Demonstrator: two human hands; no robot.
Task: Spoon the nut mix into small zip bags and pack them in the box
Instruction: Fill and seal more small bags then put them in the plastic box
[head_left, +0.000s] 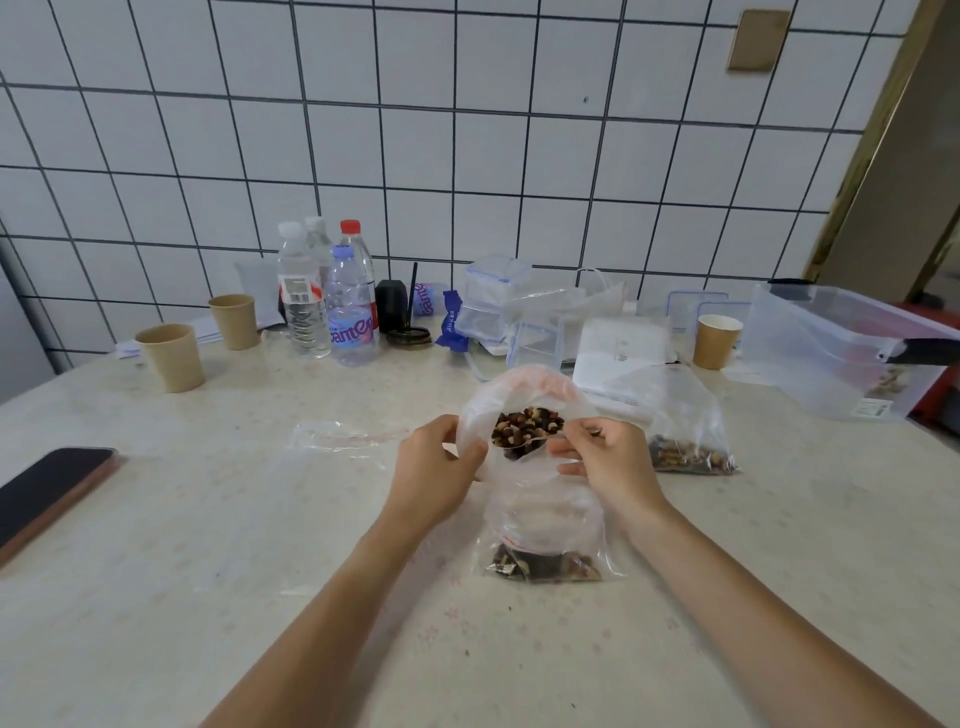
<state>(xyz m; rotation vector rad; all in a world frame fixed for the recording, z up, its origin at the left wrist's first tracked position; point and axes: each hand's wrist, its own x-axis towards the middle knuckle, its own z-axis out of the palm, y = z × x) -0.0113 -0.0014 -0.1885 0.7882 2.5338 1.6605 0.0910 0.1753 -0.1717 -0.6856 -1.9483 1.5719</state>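
My left hand (434, 465) grips the rim of a large clear bag (511, 389) that holds the nut mix (527, 425). My right hand (605, 460) pinches the handle of a metal spoon (524, 441), whose bowl lies inside that bag among the nuts. A small zip bag (545, 551) with a layer of nuts at its bottom lies on the table just in front of my hands. Another small zip bag (685, 441) with nuts sits to the right. An empty zip bag (337, 439) lies flat to the left. The big clear plastic box (831, 353) stands at the far right.
Several water bottles (332, 301), two paper cups (174, 356) on the left and one cup (717, 340) on the right line the back. Clear lidded containers (493, 301) and a white carton (623, 358) stand behind the bag. A phone (49, 493) lies at the left edge.
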